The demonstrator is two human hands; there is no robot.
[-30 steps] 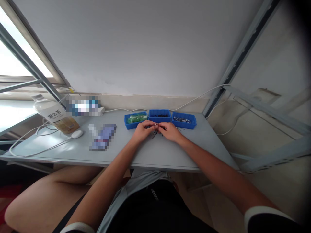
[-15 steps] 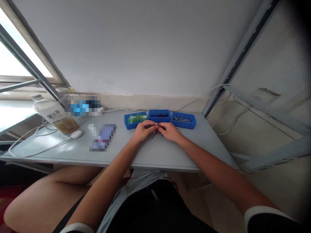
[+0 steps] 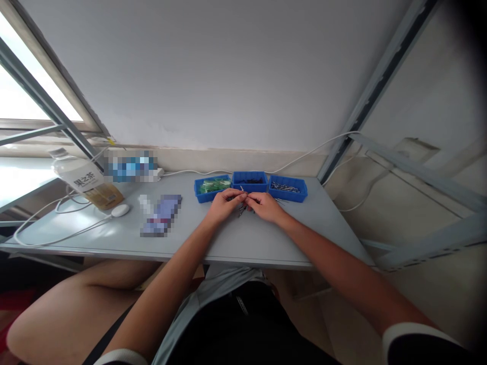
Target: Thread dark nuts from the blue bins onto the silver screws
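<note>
My left hand [image 3: 224,205] and my right hand [image 3: 265,207] meet fingertip to fingertip above the desk, just in front of three blue bins. Both are closed in a pinch around a small, thin metal piece [image 3: 242,189], whose tip pokes up between the fingers; its kind is too small to make out. Below the fingertips, several slim dark metal pieces [image 3: 241,210] show, partly hidden by the hands. The left blue bin [image 3: 197,192] holds green-and-clear plastic pieces, the middle bin [image 3: 250,175] small black parts, and the right bin [image 3: 302,195] thin shiny metal pieces.
On the grey desk [image 3: 251,243], a tea bottle [image 3: 91,182] and a white round charger [image 3: 120,210] with cables stand left. A blurred purple object [image 3: 163,213] lies nearer the hands. A white cable [image 3: 304,161] runs along the wall; metal frame posts [image 3: 342,147] flank the desk.
The fingertips have shifted slightly, and the thin piece now sticks up further between them. The arms, bins and other desk items have hardly moved.
</note>
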